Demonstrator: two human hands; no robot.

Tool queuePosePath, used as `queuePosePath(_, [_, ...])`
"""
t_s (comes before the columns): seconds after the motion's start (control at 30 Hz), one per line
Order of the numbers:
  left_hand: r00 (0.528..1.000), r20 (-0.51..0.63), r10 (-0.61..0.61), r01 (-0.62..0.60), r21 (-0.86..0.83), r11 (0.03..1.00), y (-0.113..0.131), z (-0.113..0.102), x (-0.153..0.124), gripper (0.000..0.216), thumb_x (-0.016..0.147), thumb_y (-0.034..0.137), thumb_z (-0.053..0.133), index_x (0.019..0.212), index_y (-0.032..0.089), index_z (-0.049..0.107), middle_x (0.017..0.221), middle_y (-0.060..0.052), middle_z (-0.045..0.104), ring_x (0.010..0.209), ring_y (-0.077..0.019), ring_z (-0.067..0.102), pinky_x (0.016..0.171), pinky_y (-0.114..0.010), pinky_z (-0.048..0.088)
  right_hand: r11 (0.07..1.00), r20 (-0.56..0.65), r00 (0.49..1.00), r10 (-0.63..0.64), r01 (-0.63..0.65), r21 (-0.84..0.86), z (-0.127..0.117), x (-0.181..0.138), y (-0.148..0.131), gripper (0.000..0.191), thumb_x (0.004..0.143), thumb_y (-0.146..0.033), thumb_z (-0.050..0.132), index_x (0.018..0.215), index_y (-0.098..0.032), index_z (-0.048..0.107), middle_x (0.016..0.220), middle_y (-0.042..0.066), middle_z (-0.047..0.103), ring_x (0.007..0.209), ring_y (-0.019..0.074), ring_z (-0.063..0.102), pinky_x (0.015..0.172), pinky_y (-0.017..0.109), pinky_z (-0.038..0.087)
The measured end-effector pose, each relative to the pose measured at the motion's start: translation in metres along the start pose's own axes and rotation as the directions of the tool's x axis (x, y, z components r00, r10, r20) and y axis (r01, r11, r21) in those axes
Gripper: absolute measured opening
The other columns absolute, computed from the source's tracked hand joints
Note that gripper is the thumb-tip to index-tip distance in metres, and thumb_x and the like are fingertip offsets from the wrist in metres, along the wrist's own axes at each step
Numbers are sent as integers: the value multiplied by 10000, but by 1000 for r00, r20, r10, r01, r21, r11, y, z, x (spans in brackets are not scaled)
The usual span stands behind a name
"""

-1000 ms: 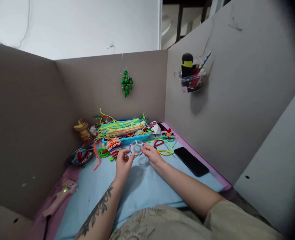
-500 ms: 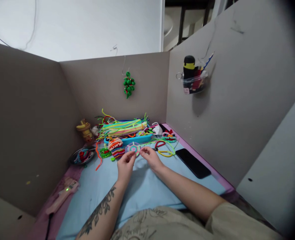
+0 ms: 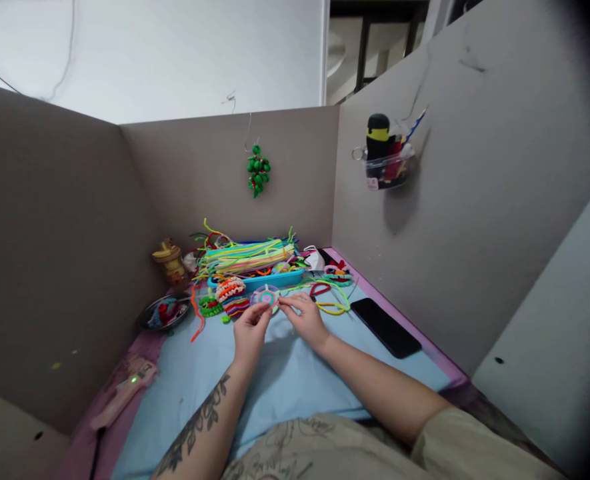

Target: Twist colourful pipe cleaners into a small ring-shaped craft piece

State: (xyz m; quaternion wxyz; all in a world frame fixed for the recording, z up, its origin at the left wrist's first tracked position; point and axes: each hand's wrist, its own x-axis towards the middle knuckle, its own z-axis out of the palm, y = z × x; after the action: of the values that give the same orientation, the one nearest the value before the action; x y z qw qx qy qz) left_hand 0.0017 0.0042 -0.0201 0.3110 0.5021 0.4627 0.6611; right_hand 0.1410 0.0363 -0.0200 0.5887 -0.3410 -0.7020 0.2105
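A small round piece (image 3: 267, 295) with spokes and rings in lilac, mint and pink, seemingly made of pipe cleaners, is held up over the blue cloth. My left hand (image 3: 251, 324) is closed on its lower edge, thumb against fingers. At its right edge, my right hand (image 3: 305, 317) pinches with thumb and forefinger; what lies between those fingertips is too small to make out. Just behind are an orange-and-striped pipe-cleaner piece (image 3: 233, 297) and a green one (image 3: 210, 306).
A blue tray (image 3: 269, 280) heaped with pipe cleaners (image 3: 247, 255) stands at the back. A phone (image 3: 385, 327) lies right, a pink glue gun (image 3: 125, 393) left, near a dark bowl (image 3: 147, 317). Grey partitions (image 3: 229, 173) enclose the table; a plastic holder (image 3: 387, 170) hangs right.
The round piece has turned slightly between my fingers, its pink centre showing more plainly. My right fingers have shifted a little; both hands stay in nearly the same place.
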Motion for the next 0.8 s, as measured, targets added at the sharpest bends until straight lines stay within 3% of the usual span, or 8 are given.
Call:
queuePosePath(0.17, [999,21,-32,32,-4,999,3,0,1,278,641,331,688,847,147,656,786,-62,679,655,-158,611,543,-246,486,1000,38,999,24,-24,12,3,-2,2,198,739,-231,621,921,-263,695,843,47,687,864,208,526,803,378,425])
queuePosePath(0.4, [997,65,-31,28,41,999,2,0,-1,257,649,327,683,839,155,670,736,-46,678,580,-131,581,493,-223,452,1000,-32,999,26,-26,-13,8,-4,4,102,732,-227,620,789,-250,702,758,41,675,804,202,526,758,349,412])
queuePosePath(0.67, [997,80,4,-13,109,994,1,0,-1,229,672,334,666,817,157,675,718,-38,670,544,-118,544,479,-217,428,967,22,973,228,-229,112,13,-2,4,77,706,-230,605,686,-203,674,721,27,584,735,168,530,653,281,385])
queuePosePath(0.8, [996,86,34,-46,135,990,6,0,-2,212,680,322,659,815,160,676,686,-32,662,542,-120,547,495,-222,433,964,65,971,232,-238,115,9,1,8,71,698,-222,599,689,-200,667,761,23,541,769,166,510,693,286,377])
